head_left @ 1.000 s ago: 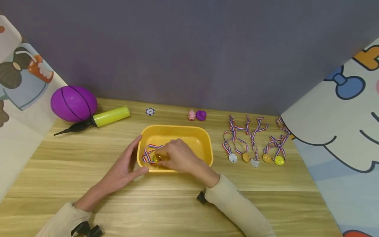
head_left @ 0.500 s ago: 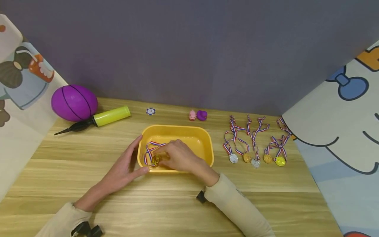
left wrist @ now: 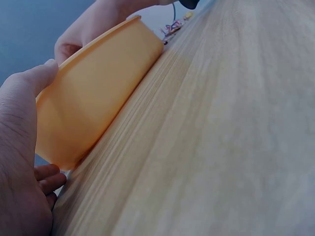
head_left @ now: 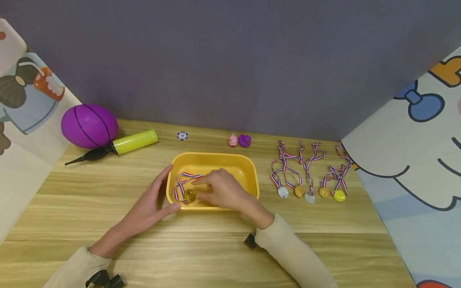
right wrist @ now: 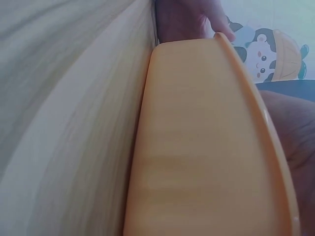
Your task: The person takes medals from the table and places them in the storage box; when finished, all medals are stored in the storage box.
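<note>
A yellow plastic tub (head_left: 223, 157) stands on the table. Inside it, at the left, lies a gold medal (head_left: 189, 195) with a red, white and blue ribbon (head_left: 179, 186). My right hand (head_left: 227, 192) reaches in over the front rim, thumb and index finger parted just right of the medal; its other fingers are partly hidden. My left hand (head_left: 147, 206) rests against the tub's left end, thumb on the front rim and fingers extended along the outside. In the left wrist view the left thumb (left wrist: 42, 76) touches the rim.
Several medals (head_left: 299, 192) with ribbons lie in a row to the right. Behind the tub are a pink pig toy (head_left: 233, 140), a purple duck (head_left: 245, 140) and a poker chip (head_left: 182, 136). A hand pump (head_left: 135, 142) and purple ball (head_left: 89, 126) occupy the back left.
The right fingers held the gold medal a second ago; they have let go and drawn slightly right. The medal now lies flat in the tub. The left hand has stayed put.
</note>
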Demonstrator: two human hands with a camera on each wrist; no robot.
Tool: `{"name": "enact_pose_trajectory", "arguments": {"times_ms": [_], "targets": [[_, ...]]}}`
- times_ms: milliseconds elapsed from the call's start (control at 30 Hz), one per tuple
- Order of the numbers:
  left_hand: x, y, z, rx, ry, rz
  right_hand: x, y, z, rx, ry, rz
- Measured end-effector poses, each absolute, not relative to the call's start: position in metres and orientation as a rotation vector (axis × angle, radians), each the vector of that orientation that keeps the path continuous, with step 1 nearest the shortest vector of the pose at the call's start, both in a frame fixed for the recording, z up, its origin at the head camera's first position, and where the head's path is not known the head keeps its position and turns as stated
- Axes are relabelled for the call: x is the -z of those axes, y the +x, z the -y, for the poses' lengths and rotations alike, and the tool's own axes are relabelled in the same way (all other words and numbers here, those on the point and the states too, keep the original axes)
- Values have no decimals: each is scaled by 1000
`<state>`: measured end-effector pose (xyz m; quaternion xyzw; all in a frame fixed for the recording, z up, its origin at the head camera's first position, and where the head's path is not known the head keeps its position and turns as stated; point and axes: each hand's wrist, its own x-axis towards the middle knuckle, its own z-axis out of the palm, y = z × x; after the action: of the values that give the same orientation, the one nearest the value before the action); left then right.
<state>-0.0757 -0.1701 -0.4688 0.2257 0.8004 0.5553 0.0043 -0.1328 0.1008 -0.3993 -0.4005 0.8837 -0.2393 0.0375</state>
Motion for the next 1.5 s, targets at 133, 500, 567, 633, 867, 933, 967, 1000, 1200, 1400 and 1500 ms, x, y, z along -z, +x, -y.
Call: {"name": "enact_pose_trajectory", "arguments": {"times_ms": [133, 500, 567, 633, 867, 933, 967, 1000, 1200, 1400, 1500], "targets": [[468, -76, 170, -1730, 703, -2521, 397, -128, -107, 726, -1175, -2768], [470, -76, 170, -1738, 714, -2527, 398, -117, -121, 977, -1167, -2923], [470, -76, 170, -1748, 719, -2521, 399, -115, -124, 1021, -1165, -2945], [470, -76, 170, -1749, 715, -2522, 399, -112, -127, 1053, -1151, -2964], [469, -76, 170, -1760, 714, -2511, 395, -103, -142, 1139, -1117, -3048], [469, -76, 170, -1757, 710, -2513, 395, -102, -147, 1162, -1122, -3068], [469, -76, 170, -1755, 709, -2514, 395, -101, -149, 1176, -1121, -3075], [469, -76, 170, -1751, 707, -2517, 396, -101, -152, 1192, -1120, -3079], [470, -76, 171, -1729, 694, -2538, 400, -99, -168, 1291, -1093, -3105], [470, -76, 170, -1723, 688, -2540, 403, -97, -183, 1340, -1085, -3178], [470, -76, 170, -1723, 686, -2540, 405, -95, -191, 1343, -1060, -3199]]}}
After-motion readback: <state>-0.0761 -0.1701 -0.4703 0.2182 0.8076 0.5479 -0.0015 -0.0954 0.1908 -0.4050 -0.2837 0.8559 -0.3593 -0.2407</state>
